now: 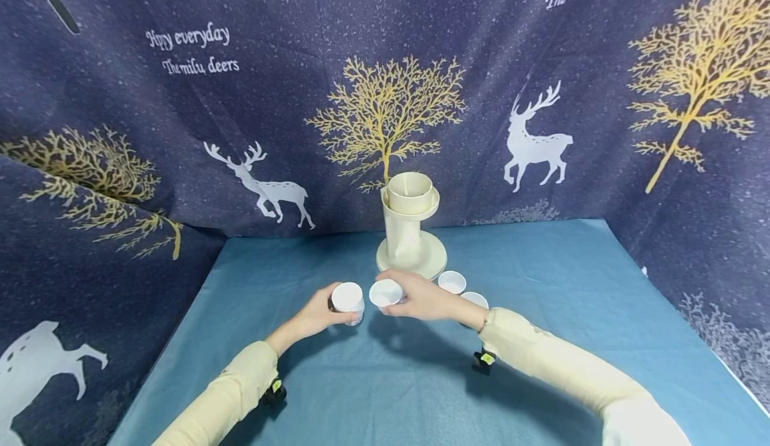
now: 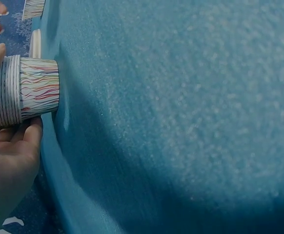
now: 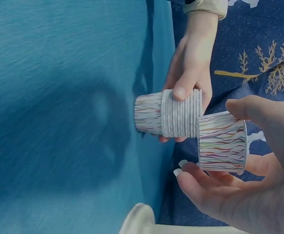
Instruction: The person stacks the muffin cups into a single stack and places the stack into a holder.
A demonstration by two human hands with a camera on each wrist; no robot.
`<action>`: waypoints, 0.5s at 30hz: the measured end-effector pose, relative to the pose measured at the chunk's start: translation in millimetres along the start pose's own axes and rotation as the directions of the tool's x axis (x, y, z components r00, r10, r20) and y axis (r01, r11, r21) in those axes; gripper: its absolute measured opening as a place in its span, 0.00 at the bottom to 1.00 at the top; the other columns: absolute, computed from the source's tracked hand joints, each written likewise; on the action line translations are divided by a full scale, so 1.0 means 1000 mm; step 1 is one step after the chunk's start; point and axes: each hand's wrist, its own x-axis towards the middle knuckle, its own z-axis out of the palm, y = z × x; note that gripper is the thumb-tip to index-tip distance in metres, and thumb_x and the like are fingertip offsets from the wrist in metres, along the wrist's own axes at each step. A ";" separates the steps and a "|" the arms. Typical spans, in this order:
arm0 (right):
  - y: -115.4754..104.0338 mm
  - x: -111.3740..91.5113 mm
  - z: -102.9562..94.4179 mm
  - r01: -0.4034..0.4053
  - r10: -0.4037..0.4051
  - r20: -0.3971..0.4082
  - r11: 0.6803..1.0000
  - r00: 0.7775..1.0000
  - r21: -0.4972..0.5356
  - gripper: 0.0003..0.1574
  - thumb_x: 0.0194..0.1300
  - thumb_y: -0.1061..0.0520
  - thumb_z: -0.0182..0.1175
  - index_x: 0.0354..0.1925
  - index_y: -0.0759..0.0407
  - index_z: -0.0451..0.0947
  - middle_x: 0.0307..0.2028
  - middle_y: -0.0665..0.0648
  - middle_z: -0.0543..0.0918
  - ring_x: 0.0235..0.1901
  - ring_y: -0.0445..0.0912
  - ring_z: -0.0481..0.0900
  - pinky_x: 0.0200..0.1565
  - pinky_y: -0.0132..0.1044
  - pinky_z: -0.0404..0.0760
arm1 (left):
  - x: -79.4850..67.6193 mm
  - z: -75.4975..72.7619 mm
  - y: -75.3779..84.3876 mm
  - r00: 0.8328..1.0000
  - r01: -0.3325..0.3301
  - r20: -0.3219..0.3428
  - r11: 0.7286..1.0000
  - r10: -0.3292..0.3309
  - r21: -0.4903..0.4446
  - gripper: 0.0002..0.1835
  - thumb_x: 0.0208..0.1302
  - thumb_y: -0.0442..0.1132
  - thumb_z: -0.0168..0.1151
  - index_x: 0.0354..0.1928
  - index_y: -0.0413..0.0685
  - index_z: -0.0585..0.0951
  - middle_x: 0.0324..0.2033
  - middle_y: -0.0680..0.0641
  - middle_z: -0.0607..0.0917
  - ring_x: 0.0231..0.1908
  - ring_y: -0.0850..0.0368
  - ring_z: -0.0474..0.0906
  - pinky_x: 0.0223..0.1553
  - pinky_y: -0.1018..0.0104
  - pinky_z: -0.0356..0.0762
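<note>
My left hand (image 1: 315,315) grips a nested stack of small paper cups (image 1: 347,300), thumb on one side and fingers on the other. In the left wrist view, the stack (image 2: 38,87) shows many white rims and colourful wavy stripes on its end cup. Just to the right, my right hand (image 1: 416,296) holds a single paper cup (image 1: 386,292) between thumb and fingers, its mouth facing up. The right wrist view has this striped cup (image 3: 222,142) beside the stack (image 3: 173,114), overlapping its rim end. Both hands are raised over the blue cloth.
Behind the hands stands a cream-coloured stand (image 1: 402,235) with a round base and a ring-shaped cup (image 1: 411,195) on top. Two paper cups, one farther back (image 1: 452,282) and one nearer (image 1: 475,299), sit on the blue tablecloth (image 1: 553,285) by my right forearm. A dark patterned curtain (image 1: 271,118) hangs behind.
</note>
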 end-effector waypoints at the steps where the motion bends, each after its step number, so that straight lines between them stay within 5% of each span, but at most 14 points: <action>1: -0.001 0.002 0.000 0.005 -0.005 0.001 1.000 1.000 0.002 0.35 0.61 0.50 0.63 0.63 0.59 0.68 0.60 0.57 0.76 0.49 0.47 0.78 0.42 0.31 0.79 | 0.000 0.000 0.000 1.000 0.003 0.001 1.000 -0.003 0.001 0.33 0.53 0.41 0.74 0.60 0.39 0.73 0.50 0.40 0.82 0.47 0.51 0.79 0.48 0.63 0.76; 15: -0.009 0.023 0.004 0.061 -0.061 0.014 0.998 0.998 -0.022 0.32 0.63 0.47 0.63 0.62 0.55 0.70 0.55 0.53 0.78 0.44 0.42 0.75 0.41 0.32 0.76 | 0.000 -0.003 -0.001 0.998 -0.002 0.067 0.998 0.006 -0.055 0.33 0.57 0.40 0.71 0.62 0.37 0.69 0.52 0.37 0.79 0.46 0.51 0.80 0.41 0.67 0.79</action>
